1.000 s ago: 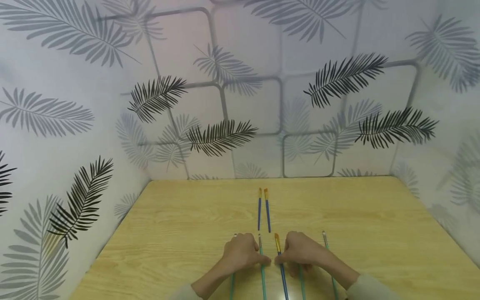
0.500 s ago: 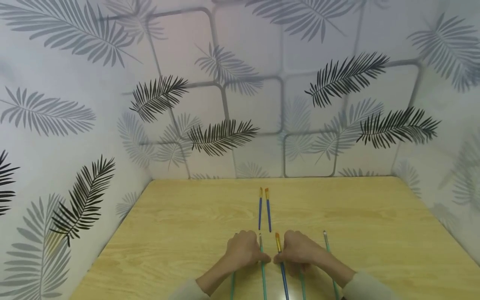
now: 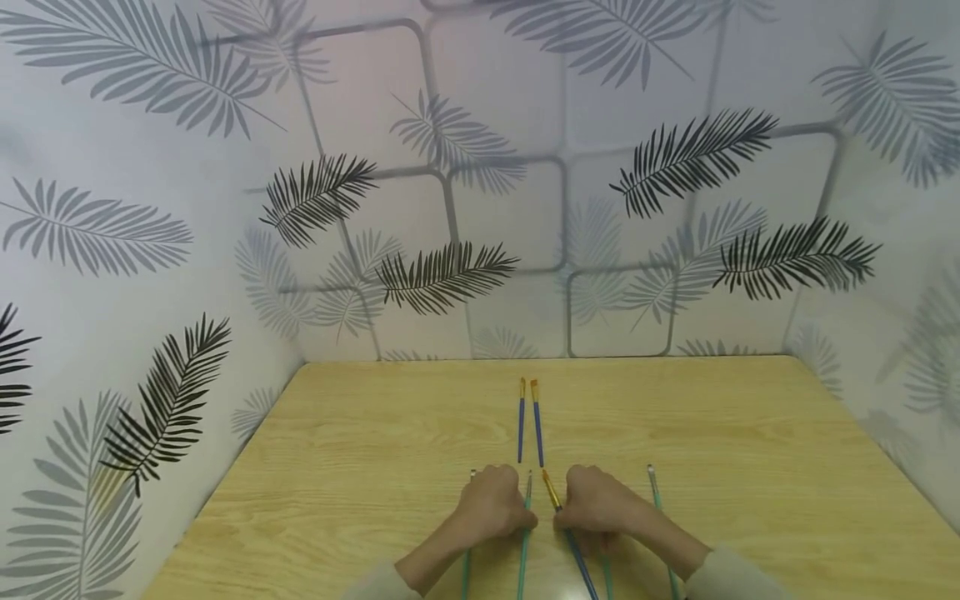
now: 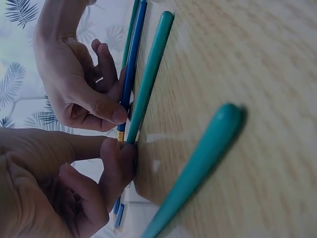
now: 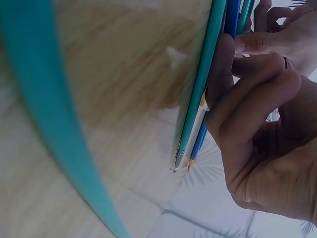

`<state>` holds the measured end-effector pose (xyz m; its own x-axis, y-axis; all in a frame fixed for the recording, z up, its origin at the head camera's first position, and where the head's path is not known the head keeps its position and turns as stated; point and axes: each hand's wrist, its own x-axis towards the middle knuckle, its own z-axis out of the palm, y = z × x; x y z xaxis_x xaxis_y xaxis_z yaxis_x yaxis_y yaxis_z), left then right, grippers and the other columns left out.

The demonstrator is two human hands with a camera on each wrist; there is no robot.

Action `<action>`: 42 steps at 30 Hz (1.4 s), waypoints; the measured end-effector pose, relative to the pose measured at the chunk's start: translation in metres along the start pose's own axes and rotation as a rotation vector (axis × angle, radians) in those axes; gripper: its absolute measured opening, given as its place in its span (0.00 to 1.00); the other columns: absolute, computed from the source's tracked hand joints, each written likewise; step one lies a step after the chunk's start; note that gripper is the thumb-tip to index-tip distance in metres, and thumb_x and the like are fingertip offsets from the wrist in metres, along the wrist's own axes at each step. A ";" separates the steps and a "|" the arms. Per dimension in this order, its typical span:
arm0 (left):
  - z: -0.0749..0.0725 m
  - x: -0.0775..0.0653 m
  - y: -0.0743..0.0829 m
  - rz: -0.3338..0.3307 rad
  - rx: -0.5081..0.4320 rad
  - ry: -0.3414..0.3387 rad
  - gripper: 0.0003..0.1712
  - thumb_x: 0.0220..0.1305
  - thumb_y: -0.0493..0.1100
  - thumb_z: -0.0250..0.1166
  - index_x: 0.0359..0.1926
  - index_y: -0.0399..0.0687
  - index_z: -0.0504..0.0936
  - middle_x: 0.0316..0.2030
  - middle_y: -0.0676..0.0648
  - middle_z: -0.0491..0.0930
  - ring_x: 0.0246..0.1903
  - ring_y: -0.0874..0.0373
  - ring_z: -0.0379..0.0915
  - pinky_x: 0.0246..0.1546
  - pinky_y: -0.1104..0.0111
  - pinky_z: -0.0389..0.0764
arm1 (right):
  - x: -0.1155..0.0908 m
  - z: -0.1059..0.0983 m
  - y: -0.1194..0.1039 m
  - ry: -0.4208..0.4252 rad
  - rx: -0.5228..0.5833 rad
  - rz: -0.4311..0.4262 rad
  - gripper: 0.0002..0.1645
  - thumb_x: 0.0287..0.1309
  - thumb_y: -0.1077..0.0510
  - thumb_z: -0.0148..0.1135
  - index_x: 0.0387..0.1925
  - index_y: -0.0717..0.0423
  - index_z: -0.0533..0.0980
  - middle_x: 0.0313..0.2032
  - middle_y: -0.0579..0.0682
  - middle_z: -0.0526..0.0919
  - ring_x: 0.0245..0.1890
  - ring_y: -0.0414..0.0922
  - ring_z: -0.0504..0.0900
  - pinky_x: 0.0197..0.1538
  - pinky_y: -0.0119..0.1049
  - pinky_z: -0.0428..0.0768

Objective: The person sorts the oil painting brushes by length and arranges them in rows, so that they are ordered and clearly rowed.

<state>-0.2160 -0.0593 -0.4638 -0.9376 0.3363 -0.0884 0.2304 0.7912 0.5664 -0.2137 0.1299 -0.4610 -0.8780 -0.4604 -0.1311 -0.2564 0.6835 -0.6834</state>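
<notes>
My left hand (image 3: 495, 504) pinches a slim teal paintbrush (image 3: 522, 550) between thumb and fingers; its bristle end points away from me, leaning slightly right. Beside it, my right hand (image 3: 596, 500) pinches a blue paintbrush (image 3: 582, 563) with a gold ferrule and orange bristles, its tip slanting left. The two thumbs face each other across a small gap. Under my left wrist lies another teal brush (image 3: 466, 571), and one more teal brush (image 3: 607, 575) runs beneath my right hand. In the right wrist view that teal brush (image 5: 198, 89) passes right by my curled fingers.
Two small blue paintbrushes (image 3: 521, 425) lie side by side farther back on the wooden table (image 3: 360, 433). To the right, a teal brush (image 3: 655, 487) passes under my right forearm. Leaf-patterned walls (image 3: 502, 208) stand at the back and sides.
The teal brush's tip has swung right and the blue brush's tip left, so the tips are closer. The blue handle slants farther right toward me. Both hands stay in nearly the same place.
</notes>
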 end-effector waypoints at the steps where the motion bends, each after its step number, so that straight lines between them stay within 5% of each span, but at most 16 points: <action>1: 0.000 0.000 0.000 -0.002 -0.004 -0.004 0.30 0.48 0.35 0.74 0.05 0.53 0.62 0.03 0.60 0.57 0.05 0.70 0.49 0.07 0.80 0.50 | 0.000 -0.001 0.000 -0.001 0.002 -0.005 0.25 0.47 0.65 0.66 0.05 0.48 0.64 0.04 0.36 0.62 0.03 0.31 0.68 0.10 0.20 0.68; 10: -0.001 -0.002 -0.005 0.017 -0.058 -0.015 0.31 0.50 0.33 0.70 0.04 0.53 0.61 0.02 0.61 0.57 0.04 0.71 0.47 0.06 0.81 0.49 | -0.004 -0.004 0.007 -0.052 0.091 -0.030 0.16 0.55 0.62 0.62 0.13 0.58 0.79 0.09 0.49 0.80 0.05 0.38 0.77 0.12 0.29 0.76; 17: -0.011 -0.009 -0.010 0.037 -0.144 -0.029 0.16 0.54 0.34 0.69 0.11 0.40 0.81 0.08 0.51 0.79 0.06 0.62 0.74 0.07 0.79 0.68 | -0.005 -0.008 0.008 -0.078 0.217 -0.049 0.13 0.63 0.59 0.61 0.26 0.63 0.80 0.15 0.53 0.82 0.07 0.36 0.76 0.12 0.28 0.76; 20: -0.015 -0.010 -0.013 0.020 -0.167 -0.031 0.13 0.56 0.35 0.69 0.15 0.40 0.85 0.11 0.50 0.82 0.08 0.59 0.77 0.10 0.74 0.76 | -0.003 -0.009 0.009 -0.082 0.243 -0.081 0.12 0.64 0.59 0.61 0.31 0.66 0.80 0.19 0.54 0.84 0.08 0.37 0.78 0.13 0.29 0.77; 26: -0.020 -0.009 -0.014 0.046 -0.191 -0.039 0.14 0.57 0.35 0.68 0.15 0.40 0.84 0.12 0.49 0.82 0.08 0.58 0.77 0.06 0.79 0.67 | -0.003 -0.013 0.013 -0.075 0.261 -0.065 0.11 0.65 0.59 0.60 0.33 0.67 0.78 0.20 0.55 0.85 0.08 0.36 0.77 0.14 0.30 0.78; 34: -0.026 -0.010 -0.015 0.060 -0.185 -0.024 0.12 0.55 0.33 0.68 0.16 0.38 0.85 0.14 0.47 0.83 0.09 0.57 0.79 0.12 0.71 0.79 | 0.000 -0.020 0.014 -0.003 0.282 -0.077 0.15 0.67 0.59 0.59 0.40 0.72 0.77 0.22 0.54 0.87 0.05 0.32 0.72 0.11 0.26 0.74; 42: -0.028 -0.009 -0.023 0.045 -0.199 -0.017 0.14 0.57 0.34 0.68 0.16 0.40 0.84 0.14 0.49 0.83 0.10 0.55 0.79 0.08 0.79 0.69 | 0.001 -0.026 0.016 0.069 0.257 -0.055 0.16 0.68 0.59 0.58 0.43 0.73 0.77 0.23 0.54 0.88 0.05 0.32 0.70 0.10 0.26 0.71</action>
<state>-0.2199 -0.0951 -0.4528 -0.9225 0.3790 -0.0727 0.2139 0.6592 0.7209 -0.2292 0.1548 -0.4531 -0.8933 -0.4471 -0.0450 -0.2014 0.4880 -0.8493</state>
